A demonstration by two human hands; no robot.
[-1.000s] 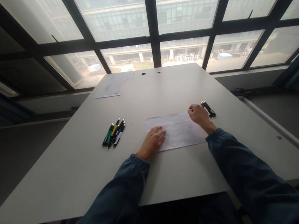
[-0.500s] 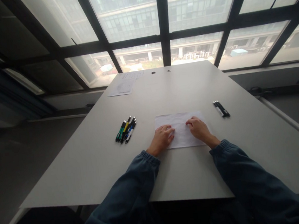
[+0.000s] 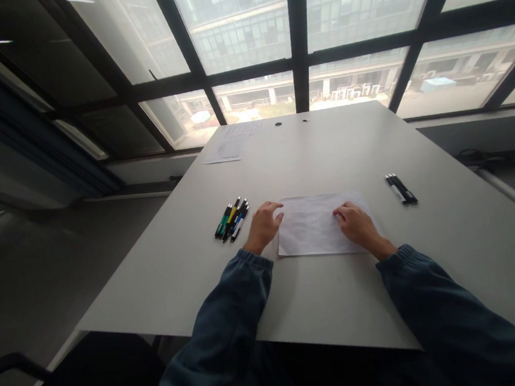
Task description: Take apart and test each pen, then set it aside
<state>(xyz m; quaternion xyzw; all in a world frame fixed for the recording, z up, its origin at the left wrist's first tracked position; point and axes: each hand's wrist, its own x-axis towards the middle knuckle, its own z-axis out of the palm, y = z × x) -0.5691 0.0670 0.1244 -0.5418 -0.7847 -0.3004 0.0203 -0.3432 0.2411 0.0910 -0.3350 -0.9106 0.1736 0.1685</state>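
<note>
A white sheet of paper lies flat on the table in front of me, slightly wrinkled. My left hand is at its left edge, thumb and index finger apart with nothing between them. My right hand rests on the right part of the sheet, its fingers curled in and no object visible in them. Left of my left hand lies a loose pile of several pens, with green, yellow, blue, white and black parts. Farther right, three black and white pens lie side by side.
The white table reaches toward large dark-framed windows. More printed papers lie at its far left, and two small round holes show near the far edge. A black chair stands at the near left corner.
My left hand has moved left off the paper to its edge, its thumb and index finger parting. My right hand stays on the sheet. The whole view has shifted a little.
</note>
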